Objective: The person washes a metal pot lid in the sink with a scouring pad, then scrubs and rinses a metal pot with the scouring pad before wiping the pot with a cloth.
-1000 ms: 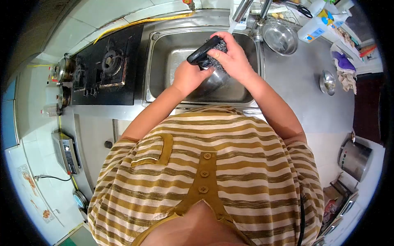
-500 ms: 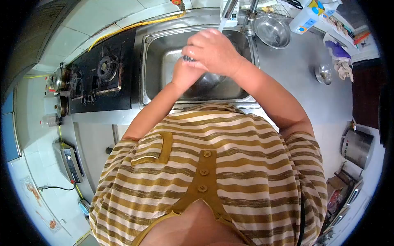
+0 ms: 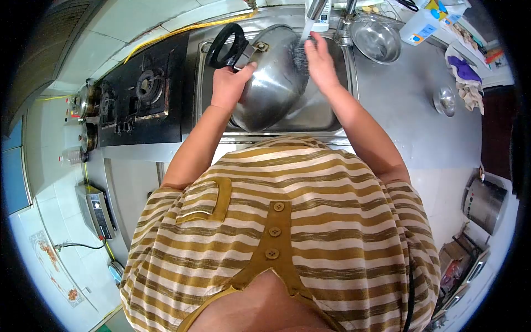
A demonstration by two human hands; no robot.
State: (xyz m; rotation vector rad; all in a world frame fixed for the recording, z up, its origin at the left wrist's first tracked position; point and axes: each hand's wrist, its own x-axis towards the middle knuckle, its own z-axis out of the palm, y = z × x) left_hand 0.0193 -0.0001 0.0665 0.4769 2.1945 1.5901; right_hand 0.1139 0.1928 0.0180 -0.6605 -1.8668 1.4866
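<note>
While a cooking pot [image 3: 89, 102] stands at far left, a black gas stove [image 3: 176, 88] covers the counter next to it. Right of the stove is a steel sink [image 3: 321, 115]. The person's left hand [image 3: 228, 88] is closed around the edge of a large steel pan [image 3: 271, 83], thumb on the metal, near its black loop handle [image 3: 241, 41]. The pan is tilted over the sink. A dark, wiry scrubber [image 3: 299, 60] shows at the pan's right side, and beside it is the right hand [image 3: 322, 63], fingers fairly straight; how firmly it grips cannot be told. Water runs from a faucet [image 3: 316, 10] just above. Farther right on the counter are a steel bowl [image 3: 376, 45], a white-and-blue bottle [image 3: 423, 29] and a small metal bowl [image 3: 444, 102].
</note>
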